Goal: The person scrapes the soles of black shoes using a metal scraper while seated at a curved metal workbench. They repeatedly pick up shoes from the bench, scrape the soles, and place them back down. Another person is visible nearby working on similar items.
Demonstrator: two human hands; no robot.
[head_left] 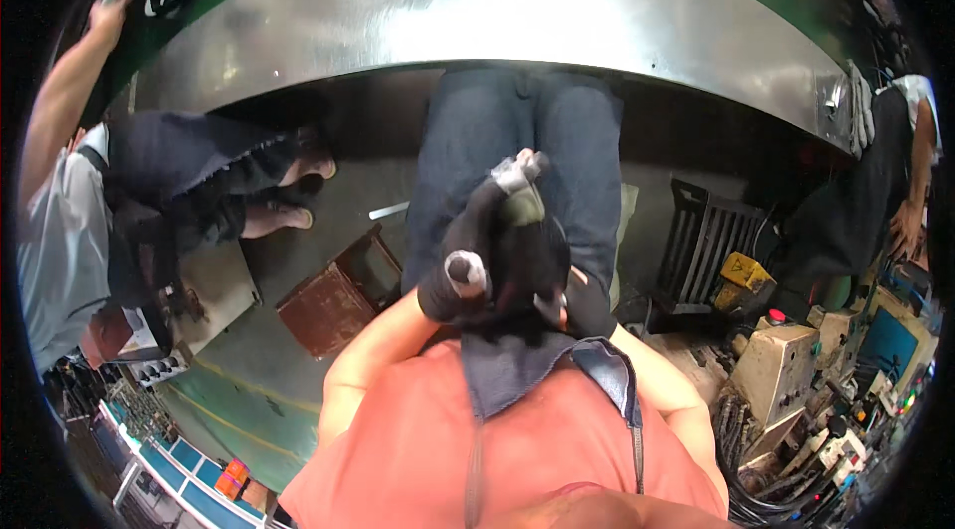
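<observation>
Both hands are together over my lap, in dark coverings with pale grey patches at the fingers. My left hand (468, 265) is bent inward and looks closed. Close by on the right, my right hand (577, 302) is curled against a dark, soft bundle (527, 265) between the two. Blur and dark cloth hide what exactly the fingers grip. An olive-grey patch (524, 206) shows at the far end of the bundle, beside a pale grey tip (517, 171). A dark denim apron (517, 370) lies below the hands, across my front.
A shiny metal worktop (497, 6) curves across the far side. A brown stool (328, 295) stands left, a dark slatted crate (691, 245) and yellow container (744, 280) right. Control boxes (781, 370) and cables are near right. Other people (75, 240) sit at both sides.
</observation>
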